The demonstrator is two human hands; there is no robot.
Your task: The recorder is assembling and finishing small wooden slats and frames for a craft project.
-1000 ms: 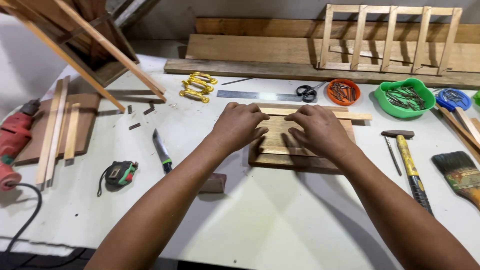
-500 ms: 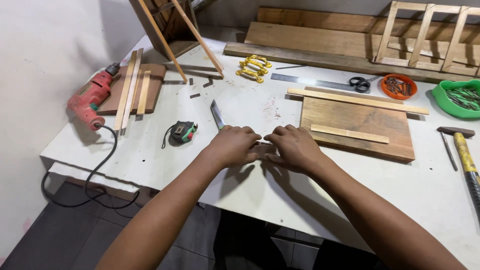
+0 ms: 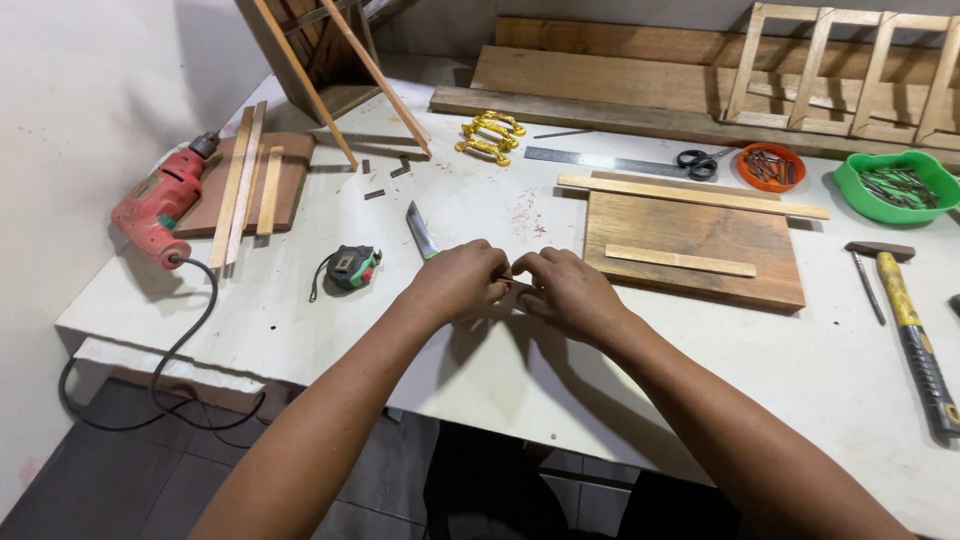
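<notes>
Hands: While both rest on the white table (image 3: 300,300), my left hand (image 3: 462,282) and right hand (image 3: 570,290) meet fingertip to fingertip just left of the wooden board (image 3: 690,235).
Fingers: curled and pressed together on both hands; whether they pinch anything small between them I cannot tell.
Knife: the knife (image 3: 421,231) lies just left of the board, its blade showing past my left knuckles, its handle hidden under that hand.
Board: it carries a thin strip (image 3: 680,261) on top, and a longer strip (image 3: 690,197) lies along its far edge.
Tape measure: the tape measure (image 3: 352,268) sits farther left of the board, beyond the knife.
Hammer: the hammer (image 3: 905,320) lies right of the board.
</notes>
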